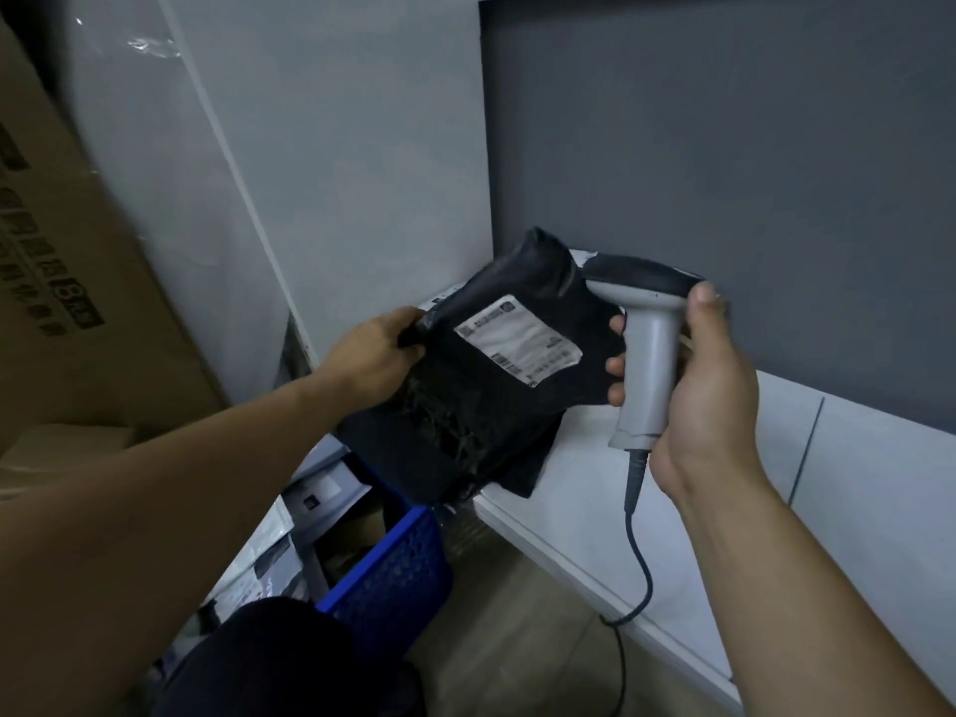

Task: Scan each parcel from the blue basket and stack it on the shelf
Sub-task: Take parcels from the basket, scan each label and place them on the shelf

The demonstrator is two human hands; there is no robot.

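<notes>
Right hand (708, 390) snug around scanner (647, 354)

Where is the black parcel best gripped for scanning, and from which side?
Grip the black parcel by its upper-left edge, coming from the left as the left hand does: that leaves the white label uncovered, facing the scanner in the right hand.

Print on the label (517, 341) is blurred unreadable; the blue basket (393, 566) sits half hidden.

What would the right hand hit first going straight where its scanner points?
Probably the parcel in the left hand: the right hand and scanner face its label, nothing between, though depth is unclear.
</notes>
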